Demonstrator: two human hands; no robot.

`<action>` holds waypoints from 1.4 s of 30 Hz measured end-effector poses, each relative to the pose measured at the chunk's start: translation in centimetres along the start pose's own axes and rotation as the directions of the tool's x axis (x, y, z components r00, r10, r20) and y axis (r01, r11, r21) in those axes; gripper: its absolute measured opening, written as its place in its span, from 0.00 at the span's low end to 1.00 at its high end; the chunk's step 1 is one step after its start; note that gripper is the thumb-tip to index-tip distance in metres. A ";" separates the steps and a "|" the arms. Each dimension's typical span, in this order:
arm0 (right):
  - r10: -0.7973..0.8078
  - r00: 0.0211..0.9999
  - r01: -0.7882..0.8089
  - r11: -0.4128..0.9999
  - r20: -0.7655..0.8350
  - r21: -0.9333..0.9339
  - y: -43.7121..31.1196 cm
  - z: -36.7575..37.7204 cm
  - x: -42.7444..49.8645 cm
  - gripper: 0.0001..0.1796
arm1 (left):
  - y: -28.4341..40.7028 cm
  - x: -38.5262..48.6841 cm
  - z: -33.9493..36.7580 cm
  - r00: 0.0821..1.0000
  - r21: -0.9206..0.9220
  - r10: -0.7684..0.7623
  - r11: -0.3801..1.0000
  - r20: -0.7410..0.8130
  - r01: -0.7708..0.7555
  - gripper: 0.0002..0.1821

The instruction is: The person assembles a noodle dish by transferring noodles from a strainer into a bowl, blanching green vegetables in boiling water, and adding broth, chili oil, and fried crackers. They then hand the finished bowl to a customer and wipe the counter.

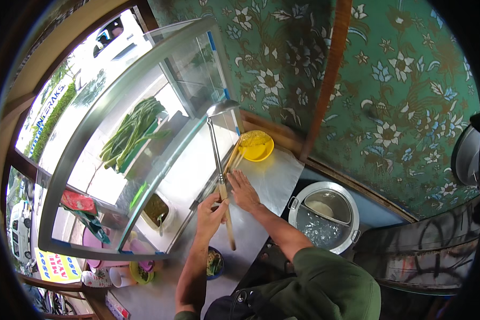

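My left hand (212, 214) grips the wooden handle of a metal ladle (214, 142). The ladle is raised at a slant over the metal counter, its bowl up towards the glass display case. Fingers extended and slightly apart, my right hand (244, 193) is just right of the handle. Thin sticks (233, 158), partly blurred, lie beyond its fingertips. Behind them, a yellow strainer (255, 139) rests in a yellow plastic bowl (261, 153). Close to my body, a dark blue bowl (215, 263) with greens stands on the counter, partly hidden by my left forearm.
The glass display case (128, 82) holds leafy greens (134, 132). Beside its lower edge sits a white container of brown food (156, 211) with a spoon. A large metal pot (324, 232) of liquid stands right of the counter (278, 170). Plastic tubs (142, 272) are at the left.
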State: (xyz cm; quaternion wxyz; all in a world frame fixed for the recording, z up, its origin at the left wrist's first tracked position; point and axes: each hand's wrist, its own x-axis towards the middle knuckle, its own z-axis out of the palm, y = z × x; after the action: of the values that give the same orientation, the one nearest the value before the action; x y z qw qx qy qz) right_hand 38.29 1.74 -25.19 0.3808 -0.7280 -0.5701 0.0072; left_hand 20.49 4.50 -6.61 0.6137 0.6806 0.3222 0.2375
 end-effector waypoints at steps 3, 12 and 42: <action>0.002 0.998 -0.016 0.971 0.060 0.239 -2.5 -5.6 -8.0 0.41 | -1.2 -0.5 3.4 0.991 -0.235 -0.012 0.971 0.136 0.044 0.16; 0.658 0.705 -0.136 0.493 -0.266 0.859 -9.9 -26.8 -26.2 0.39 | -1.3 -7.0 23.1 0.813 -0.486 -0.118 0.749 0.570 0.450 0.26; 0.198 0.960 -0.129 0.940 0.199 -0.315 8.0 -32.2 -34.6 0.13 | -41.7 -53.3 2.0 0.753 0.205 -0.634 0.725 -0.176 0.658 0.19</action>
State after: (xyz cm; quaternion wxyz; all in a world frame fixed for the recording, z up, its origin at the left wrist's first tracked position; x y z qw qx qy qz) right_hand 47.12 -45.27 -21.48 0.1963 -0.8165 -0.5417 0.0360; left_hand -20.44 -34.16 -44.27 0.5497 0.5865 0.5948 -0.0027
